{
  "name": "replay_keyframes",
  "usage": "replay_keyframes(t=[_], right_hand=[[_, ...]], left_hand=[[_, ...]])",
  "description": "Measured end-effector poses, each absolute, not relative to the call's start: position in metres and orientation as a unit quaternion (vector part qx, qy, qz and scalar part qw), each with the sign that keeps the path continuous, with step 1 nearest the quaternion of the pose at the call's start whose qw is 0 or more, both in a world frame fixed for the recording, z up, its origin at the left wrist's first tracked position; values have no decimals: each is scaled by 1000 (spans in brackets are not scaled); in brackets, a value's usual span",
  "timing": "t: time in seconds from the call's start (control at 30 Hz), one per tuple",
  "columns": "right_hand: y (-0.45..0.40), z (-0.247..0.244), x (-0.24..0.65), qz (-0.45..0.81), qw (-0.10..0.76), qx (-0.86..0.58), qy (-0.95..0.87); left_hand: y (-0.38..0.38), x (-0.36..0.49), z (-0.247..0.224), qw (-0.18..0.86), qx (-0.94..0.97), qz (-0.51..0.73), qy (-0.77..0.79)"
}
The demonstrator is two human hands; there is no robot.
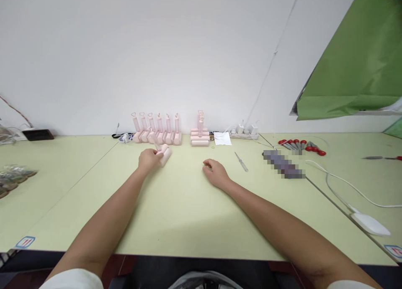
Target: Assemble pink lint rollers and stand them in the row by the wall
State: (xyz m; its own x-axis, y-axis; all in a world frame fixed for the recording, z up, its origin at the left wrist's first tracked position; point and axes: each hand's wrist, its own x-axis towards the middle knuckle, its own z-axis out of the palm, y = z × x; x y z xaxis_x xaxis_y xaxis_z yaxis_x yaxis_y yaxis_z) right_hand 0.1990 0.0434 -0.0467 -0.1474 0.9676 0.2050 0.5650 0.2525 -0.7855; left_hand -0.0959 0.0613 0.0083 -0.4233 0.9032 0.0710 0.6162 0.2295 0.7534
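Left hand (149, 161): fingers closed round a pink roller (165, 154), held at the near side of the pink row
Right hand (216, 173): fingers loosely curled and empty, above or on the pale green surface (179, 222); contact unclear
Pink row (159, 136): stands along the wall, heart-shaped loops on top
Pink stack (200, 137): right of the row, near a white paper (222, 138)
Slim tool (241, 162): lies between the right hand and a pixelated object (283, 164)
Red-ended tools (301, 147): grouped farther right
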Motion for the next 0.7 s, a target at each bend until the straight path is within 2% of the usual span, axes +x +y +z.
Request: replay_keyframes(t=[0.2,0.4,0.57,0.7], right_hand=[[34,-37,190,422,395,-504,-641],[24,-32,179,592,518,-386,-482],[21,-34,183,586,519,-369,-500],[25,-34,187,558,518,-388,-520]], left_hand=[[36,-20,-13,428,478,468,607],[16,25,-18,540,460,516,480],[10,22,-19,642,405,528,380],[11,19,-21,623,366,572,388]])
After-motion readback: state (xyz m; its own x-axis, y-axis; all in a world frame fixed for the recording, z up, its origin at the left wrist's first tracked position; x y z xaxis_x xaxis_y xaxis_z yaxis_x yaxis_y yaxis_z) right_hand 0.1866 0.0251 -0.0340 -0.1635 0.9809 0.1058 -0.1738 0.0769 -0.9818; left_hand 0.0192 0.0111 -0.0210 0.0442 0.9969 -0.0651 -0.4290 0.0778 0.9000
